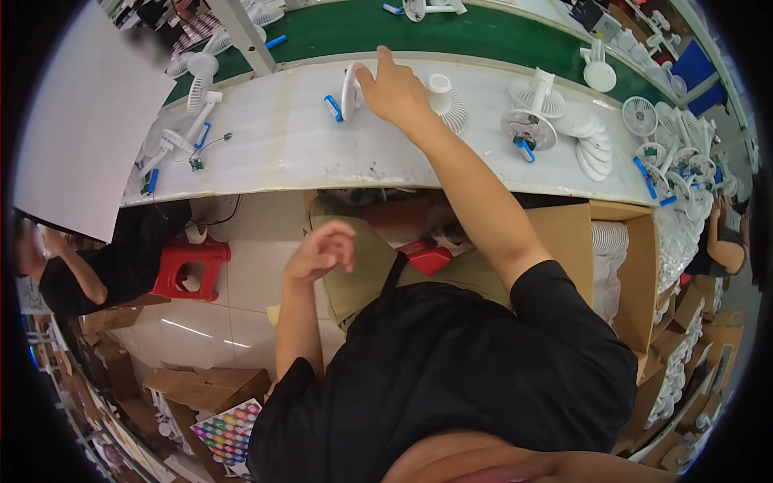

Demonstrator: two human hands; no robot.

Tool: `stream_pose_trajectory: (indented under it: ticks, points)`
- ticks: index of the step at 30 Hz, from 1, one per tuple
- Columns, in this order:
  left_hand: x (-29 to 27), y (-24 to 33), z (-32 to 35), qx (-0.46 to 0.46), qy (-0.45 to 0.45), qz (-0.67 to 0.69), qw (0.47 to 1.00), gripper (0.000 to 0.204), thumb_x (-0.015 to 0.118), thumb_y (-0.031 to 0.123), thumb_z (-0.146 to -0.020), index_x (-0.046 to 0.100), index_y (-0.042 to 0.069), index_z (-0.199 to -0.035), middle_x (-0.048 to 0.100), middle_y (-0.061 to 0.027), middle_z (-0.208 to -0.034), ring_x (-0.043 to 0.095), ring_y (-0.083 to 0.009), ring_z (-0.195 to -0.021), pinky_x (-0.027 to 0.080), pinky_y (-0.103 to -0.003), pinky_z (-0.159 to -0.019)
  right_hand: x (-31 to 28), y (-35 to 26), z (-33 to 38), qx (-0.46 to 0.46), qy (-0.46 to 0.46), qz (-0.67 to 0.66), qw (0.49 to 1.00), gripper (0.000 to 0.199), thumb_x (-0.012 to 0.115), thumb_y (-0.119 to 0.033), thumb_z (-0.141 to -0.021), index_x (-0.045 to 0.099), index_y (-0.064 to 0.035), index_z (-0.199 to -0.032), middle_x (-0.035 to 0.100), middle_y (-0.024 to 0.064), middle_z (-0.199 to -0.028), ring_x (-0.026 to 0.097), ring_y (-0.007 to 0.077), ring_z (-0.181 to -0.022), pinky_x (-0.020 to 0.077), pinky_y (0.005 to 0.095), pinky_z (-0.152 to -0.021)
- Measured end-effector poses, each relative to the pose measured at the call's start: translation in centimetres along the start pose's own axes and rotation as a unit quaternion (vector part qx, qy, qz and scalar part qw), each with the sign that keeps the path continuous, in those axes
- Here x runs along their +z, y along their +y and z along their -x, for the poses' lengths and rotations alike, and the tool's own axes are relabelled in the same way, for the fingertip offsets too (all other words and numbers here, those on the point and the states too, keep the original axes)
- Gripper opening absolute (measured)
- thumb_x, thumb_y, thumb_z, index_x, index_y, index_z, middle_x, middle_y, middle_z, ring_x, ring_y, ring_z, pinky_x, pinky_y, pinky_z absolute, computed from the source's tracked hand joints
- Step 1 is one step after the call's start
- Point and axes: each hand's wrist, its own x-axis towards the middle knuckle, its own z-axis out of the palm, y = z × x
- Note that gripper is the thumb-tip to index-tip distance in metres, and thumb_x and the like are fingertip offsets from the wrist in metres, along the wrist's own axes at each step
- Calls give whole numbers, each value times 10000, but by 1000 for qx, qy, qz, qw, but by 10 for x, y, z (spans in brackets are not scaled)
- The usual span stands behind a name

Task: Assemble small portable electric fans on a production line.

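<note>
Stretched out over the white worktable, my right hand [394, 90] closes on a small white desk fan, with thumb and forefinger near its round base [351, 92]. The base stands on edge, and a blue cylindrical battery [333, 108] sits beside its left face. To the right of the hand show the fan's ribbed round head [456, 111] and a white cylindrical part [440, 92]. My hand hides the fan's middle and most of its own fingers. Above my lap, my left hand [320, 251] is raised with loosely bent, parted fingers and holds nothing.
Another opened fan [531, 121] and stacked white discs [592, 141] lie rightward; more fans crowd the table's right end. Fan parts with batteries [173, 145] lie left. A green conveyor belt [322, 38] runs behind. A cardboard box [636, 274] and a red stool [189, 266] flank me.
</note>
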Motion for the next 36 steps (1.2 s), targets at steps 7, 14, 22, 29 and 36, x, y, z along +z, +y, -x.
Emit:
stream_pose_trajectory:
  ticks: [7, 14, 22, 29, 36]
  points:
    - [22, 57, -62, 97, 243, -191, 946, 165, 543, 24, -857, 619, 32, -1004, 621, -92, -813, 576, -144, -660, 451, -217, -692, 13, -5, -6, 142, -151, -53, 977, 557, 364, -443, -979, 556, 29, -1203, 668, 208, -1066, 661, 345, -852, 545, 386, -728]
    - [21, 91, -67, 233, 388, -131, 882, 204, 537, -12, -843, 594, 20, -1037, 625, -108, -945, 578, -156, -820, 458, -248, -801, -25, 5, 47, 113, -93, -409, 901, 550, 401, -439, -995, 550, 30, -1240, 648, 195, -1142, 666, 279, -909, 544, 371, -766]
    - [98, 114, -105, 333, 257, -256, 870, 303, 537, -27, -839, 562, 16, -1138, 615, -124, -1008, 591, -181, -848, 466, -243, -803, -48, 27, 75, 76, -78, -622, 775, 562, 424, -447, -1018, 535, 41, -1275, 619, 190, -1221, 625, 245, -1066, 501, 336, -892]
    - [121, 90, -141, 241, 251, -370, 862, 318, 577, -18, -832, 572, 5, -1149, 627, -117, -1007, 584, -165, -796, 475, -234, -711, -63, 76, 85, 102, -67, -550, 826, 687, 468, -547, -978, 551, 68, -1273, 593, 216, -1264, 585, 265, -1128, 454, 338, -967]
    - [104, 106, -134, 208, 163, -367, 892, 323, 593, -30, -842, 610, 7, -1163, 642, -93, -952, 543, -114, -690, 438, -211, -581, -75, 64, 86, 109, -56, -439, 890, 788, 489, -619, -936, 572, 99, -1252, 564, 235, -1302, 561, 287, -1146, 436, 343, -987]
